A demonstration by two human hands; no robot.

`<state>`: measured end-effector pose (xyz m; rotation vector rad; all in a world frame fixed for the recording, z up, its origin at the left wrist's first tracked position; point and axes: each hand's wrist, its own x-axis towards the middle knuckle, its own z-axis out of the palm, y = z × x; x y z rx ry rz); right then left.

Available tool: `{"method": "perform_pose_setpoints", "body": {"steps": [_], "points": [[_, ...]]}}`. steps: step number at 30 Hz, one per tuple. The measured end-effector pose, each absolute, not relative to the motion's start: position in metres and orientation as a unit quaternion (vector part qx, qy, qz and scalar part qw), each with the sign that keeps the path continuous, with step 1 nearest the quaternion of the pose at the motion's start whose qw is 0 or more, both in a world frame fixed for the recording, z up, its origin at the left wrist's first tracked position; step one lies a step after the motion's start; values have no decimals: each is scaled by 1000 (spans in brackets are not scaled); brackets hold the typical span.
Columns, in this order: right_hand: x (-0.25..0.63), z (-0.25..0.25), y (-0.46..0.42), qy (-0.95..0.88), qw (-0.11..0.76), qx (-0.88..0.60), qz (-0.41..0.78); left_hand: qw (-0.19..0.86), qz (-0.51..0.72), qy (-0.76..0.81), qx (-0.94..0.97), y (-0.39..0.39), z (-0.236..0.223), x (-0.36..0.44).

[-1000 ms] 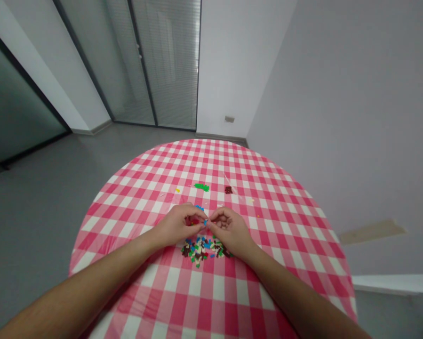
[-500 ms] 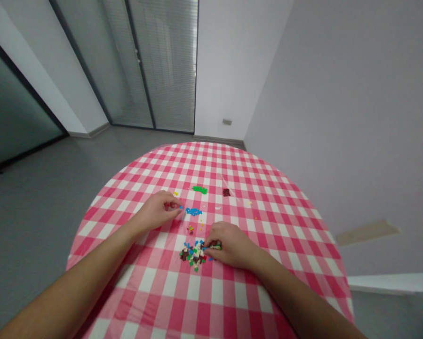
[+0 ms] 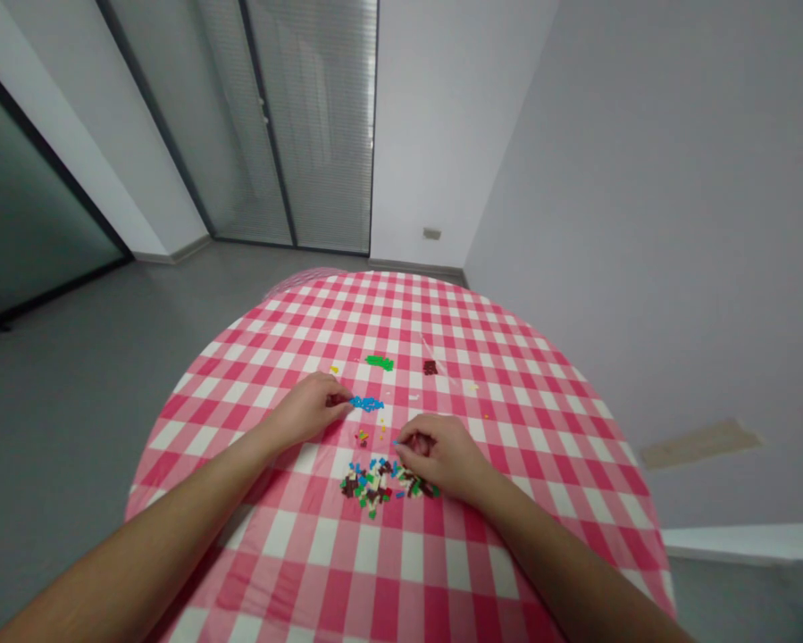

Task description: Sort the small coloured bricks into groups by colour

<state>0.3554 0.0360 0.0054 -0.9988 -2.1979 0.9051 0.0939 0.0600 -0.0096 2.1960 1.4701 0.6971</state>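
My left hand (image 3: 315, 402) is pinched at the left end of a group of small blue toy bricks (image 3: 369, 405). Its fingertips meet a blue piece there, partly hidden by the fingers. My right hand (image 3: 445, 451) is just above the right side of a mixed pile of toy bricks (image 3: 372, 487) in brown, cream, green, blue and red. Between its thumb and forefinger is a small blue brick (image 3: 396, 443). A small multicoloured cluster (image 3: 362, 438) lies between the blue group and the pile.
The bricks lie on a round table with a red-and-white checked cloth (image 3: 388, 572). Farther back are green bricks (image 3: 380, 363) and dark brown bricks (image 3: 430, 367). Yellow pieces (image 3: 334, 369) and white pieces (image 3: 414, 397) lie around. A wall (image 3: 642, 223) stands at the right.
My left hand has moved slightly right with its blue brick, up to the blue group. My right hand has lifted off the mixed pile, a blue brick at its fingertips.
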Motion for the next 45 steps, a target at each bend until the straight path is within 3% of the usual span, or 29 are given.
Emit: {"method": "perform_pose_setpoints", "body": {"steps": [5, 19, 29, 41, 45], "points": [[357, 0, 43, -794, 359, -390, 299, 247, 245, 542, 765, 60, -12, 96], [359, -6, 46, -743, 416, -437, 289, 242, 279, 545, 752, 57, -8, 97], [351, -12, 40, -800, 408, -338, 282, 168, 321, 366, 857, 24, 1, 140], [354, -10, 42, -772, 428, -394, 255, 140, 359, 522, 761, 58, -14, 115], [359, -12, 44, -761, 422, -416, 266, 96, 297, 541, 781, 68, -19, 108]]}}
